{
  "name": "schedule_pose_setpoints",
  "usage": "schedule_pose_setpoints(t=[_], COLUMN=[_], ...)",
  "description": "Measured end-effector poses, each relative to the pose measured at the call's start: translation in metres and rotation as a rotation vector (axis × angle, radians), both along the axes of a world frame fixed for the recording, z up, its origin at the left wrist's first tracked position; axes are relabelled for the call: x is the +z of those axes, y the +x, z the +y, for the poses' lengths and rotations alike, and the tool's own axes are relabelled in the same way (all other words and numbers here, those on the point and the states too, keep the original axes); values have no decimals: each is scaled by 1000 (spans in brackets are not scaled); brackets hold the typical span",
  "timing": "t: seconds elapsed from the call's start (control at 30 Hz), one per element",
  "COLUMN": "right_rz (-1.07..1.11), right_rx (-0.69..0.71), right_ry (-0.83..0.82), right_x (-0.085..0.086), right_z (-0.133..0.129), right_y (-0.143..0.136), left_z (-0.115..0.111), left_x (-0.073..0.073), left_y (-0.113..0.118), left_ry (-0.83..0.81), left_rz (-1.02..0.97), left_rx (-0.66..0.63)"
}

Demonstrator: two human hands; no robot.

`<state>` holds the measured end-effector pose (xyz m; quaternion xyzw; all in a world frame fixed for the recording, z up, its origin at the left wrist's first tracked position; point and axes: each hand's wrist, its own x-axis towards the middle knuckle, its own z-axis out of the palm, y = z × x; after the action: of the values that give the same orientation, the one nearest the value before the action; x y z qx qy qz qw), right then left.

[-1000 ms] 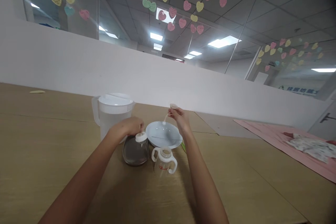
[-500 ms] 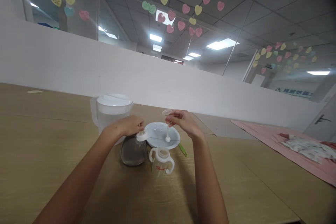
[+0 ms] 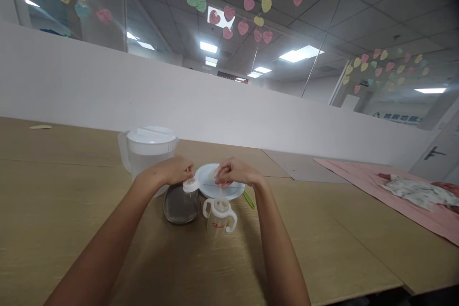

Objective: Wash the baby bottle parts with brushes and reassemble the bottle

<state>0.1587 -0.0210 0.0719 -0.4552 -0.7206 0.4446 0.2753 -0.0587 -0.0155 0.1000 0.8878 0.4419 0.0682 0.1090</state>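
My right hand (image 3: 233, 172) pinches the top of a thin pale straw (image 3: 220, 192), with its lower end inside the mouth of a clear baby bottle (image 3: 219, 217). That bottle stands upright on the table and has two white handles. To the left, my left hand (image 3: 178, 170) is closed at the top of a white-collared clear bottle top (image 3: 190, 185); its fingers partly hide what they grip. Below it lies a rounded dark grey dish (image 3: 177, 208). A white bowl (image 3: 206, 174) is behind both hands, partly covered by the right one.
A clear jug with a white lid (image 3: 152, 135) stands behind my left hand. A green handle (image 3: 248, 199) sticks out beside the bowl. Farther right, a pink cloth (image 3: 344, 172) has patterned fabric (image 3: 412, 192) on it. A white wall (image 3: 215, 110) rises behind the table.
My right hand has moved down and left, bringing the straw's white ball end from over the bowl into the bottle's mouth. My left hand keeps its place. The view has shifted slightly.
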Motion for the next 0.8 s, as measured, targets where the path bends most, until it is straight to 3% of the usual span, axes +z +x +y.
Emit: schedule_pose_setpoints(t=[0.13,0.3,0.4,0.5,0.67,0.8], right_rz=[-149,-257,-288,-162,36,72], right_rx=[198,278,177,13,-107,-196], right_ry=[85,142,186,286,421,613], right_x=[-6,-9,-6,0,7,6], right_z=[4,8,7,1,-10,-10], right_y=[11,17,14,9,-9,-31], left_z=[0,-4,-5,-5,-9,-16], left_x=[0,5,5,4,3,2], left_y=[-1,0,4,8,18,29], left_ry=[38,141,197,270,518,611], left_rz=[-28,-108,-173,-264,-353,-374], left_rx=[-6,-36,-102,-154,-67,-93])
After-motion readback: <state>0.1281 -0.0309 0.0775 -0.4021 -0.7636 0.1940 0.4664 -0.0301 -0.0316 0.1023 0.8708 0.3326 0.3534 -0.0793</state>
